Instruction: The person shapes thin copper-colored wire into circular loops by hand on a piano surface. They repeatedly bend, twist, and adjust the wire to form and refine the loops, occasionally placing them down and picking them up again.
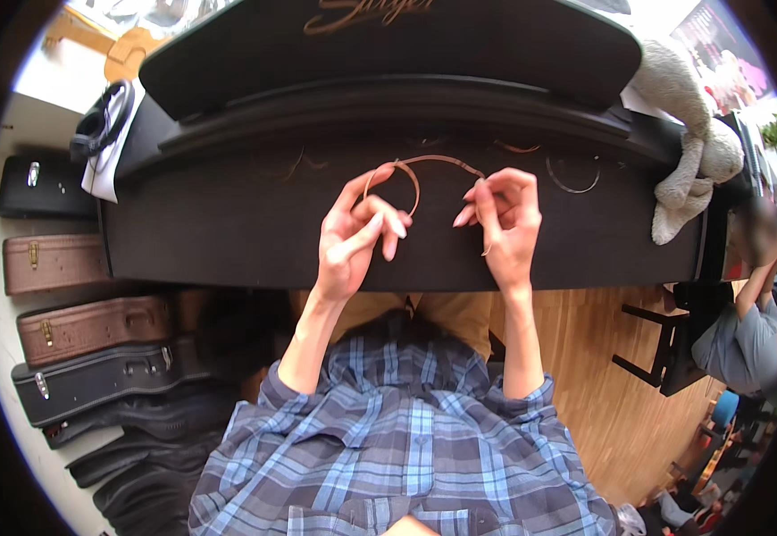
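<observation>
Above one black piano lid (228,232), two hands, left hand (353,237) and right hand (506,223), hold one wire (424,161).

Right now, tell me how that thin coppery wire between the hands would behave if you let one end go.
The wire arcs and loops between the left hand and right hand, so it is probably springy and would likely uncoil. It looks very thin, so probably light. Its loose ends may whip about.
</observation>
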The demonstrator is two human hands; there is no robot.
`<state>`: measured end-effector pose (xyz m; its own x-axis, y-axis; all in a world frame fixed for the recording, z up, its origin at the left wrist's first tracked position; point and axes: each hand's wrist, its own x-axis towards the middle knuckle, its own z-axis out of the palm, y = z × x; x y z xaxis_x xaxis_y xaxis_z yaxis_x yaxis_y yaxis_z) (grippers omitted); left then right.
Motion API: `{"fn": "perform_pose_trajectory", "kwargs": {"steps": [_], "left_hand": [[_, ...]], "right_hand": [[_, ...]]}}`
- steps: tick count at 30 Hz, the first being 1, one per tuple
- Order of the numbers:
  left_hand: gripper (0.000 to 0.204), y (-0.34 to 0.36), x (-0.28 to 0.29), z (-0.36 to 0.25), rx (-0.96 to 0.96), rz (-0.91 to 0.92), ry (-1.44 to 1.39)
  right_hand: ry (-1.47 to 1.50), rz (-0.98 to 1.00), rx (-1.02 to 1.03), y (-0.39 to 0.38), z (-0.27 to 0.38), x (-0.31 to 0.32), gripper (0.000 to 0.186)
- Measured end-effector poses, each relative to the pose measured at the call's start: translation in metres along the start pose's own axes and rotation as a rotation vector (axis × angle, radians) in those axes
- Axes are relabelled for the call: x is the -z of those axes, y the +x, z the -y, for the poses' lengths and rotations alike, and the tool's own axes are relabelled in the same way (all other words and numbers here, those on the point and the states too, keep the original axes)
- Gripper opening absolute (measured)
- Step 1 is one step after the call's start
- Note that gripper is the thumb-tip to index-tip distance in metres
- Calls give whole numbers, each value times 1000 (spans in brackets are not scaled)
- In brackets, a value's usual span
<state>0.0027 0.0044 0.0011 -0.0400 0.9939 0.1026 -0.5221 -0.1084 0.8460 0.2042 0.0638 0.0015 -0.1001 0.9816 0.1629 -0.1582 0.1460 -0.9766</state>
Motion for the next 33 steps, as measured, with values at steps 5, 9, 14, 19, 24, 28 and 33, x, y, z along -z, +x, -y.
{"fn": "perform_pose_trajectory", "kwargs": {"steps": [5,9,14,19,24,28,33], "left_hand": [[50,4,2,1,42,-29,35],[37,7,6,5,-2,0,-36],[35,5,10,8,33,10,-9],[33,5,9,4,81,53,-24],[31,5,3,6,72,-1,62],[28,5,-4,8,55,9,223],[24,5,0,0,161,34,78]], "right_hand": [[-42,84,15,7,-1,0,18],[-75,128,84,7,-1,1,22],[-41,110,49,5,-2,4,28],[-119,235,91,9,-3,8,20],[-106,269,92,9,2,11,22],[-239,421,195,12,7,9,9],[-380,338,307,14,7,1,26]]}}
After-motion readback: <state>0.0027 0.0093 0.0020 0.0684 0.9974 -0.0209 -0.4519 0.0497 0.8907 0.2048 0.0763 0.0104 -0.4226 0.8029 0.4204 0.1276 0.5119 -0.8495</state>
